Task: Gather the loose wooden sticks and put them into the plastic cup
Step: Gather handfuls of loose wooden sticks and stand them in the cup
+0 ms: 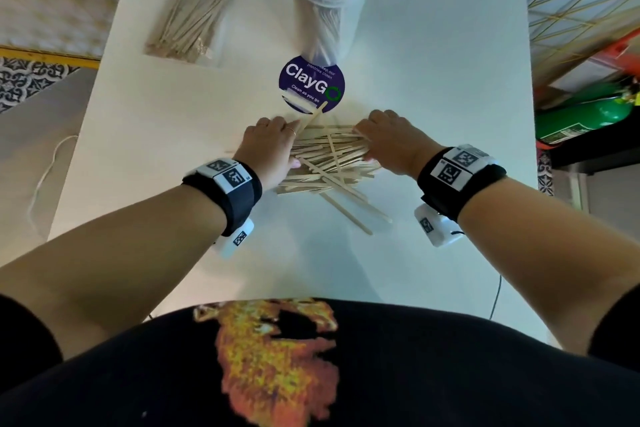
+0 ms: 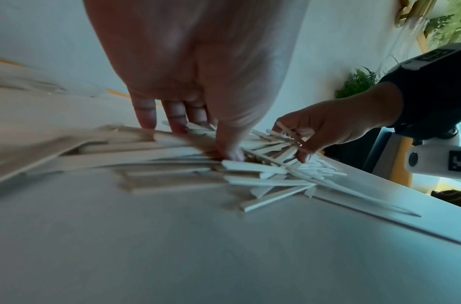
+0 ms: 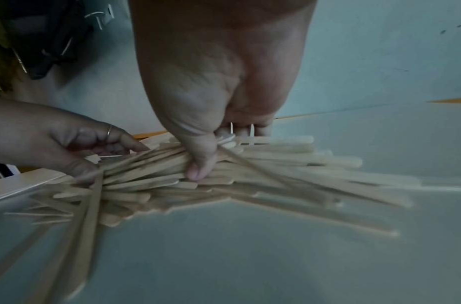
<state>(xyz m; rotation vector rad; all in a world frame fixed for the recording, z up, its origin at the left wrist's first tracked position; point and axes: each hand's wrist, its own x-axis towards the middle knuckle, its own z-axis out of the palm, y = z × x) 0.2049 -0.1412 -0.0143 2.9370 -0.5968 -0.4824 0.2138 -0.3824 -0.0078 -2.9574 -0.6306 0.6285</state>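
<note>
A loose pile of flat wooden sticks (image 1: 329,166) lies in the middle of the white table (image 1: 433,80). My left hand (image 1: 294,146) grips the pile's left ends, thumb low and fingers curled over the top, and one stick pokes up past its fingers. My right hand (image 1: 363,146) grips the right ends; in the right wrist view its thumb (image 3: 201,168) presses on the bunched sticks (image 3: 151,174) and thin sticks show between its fingers. The clear plastic cup (image 1: 329,21) stands upright beyond the pile, apart from both hands, with several sticks inside.
A clear zip bag (image 1: 190,24) of more sticks lies at the far left of the table. A round purple sticker (image 1: 311,83) sits between cup and pile. Two long sticks (image 1: 349,211) trail toward me. A green cylinder (image 1: 581,118) lies off the table's right edge.
</note>
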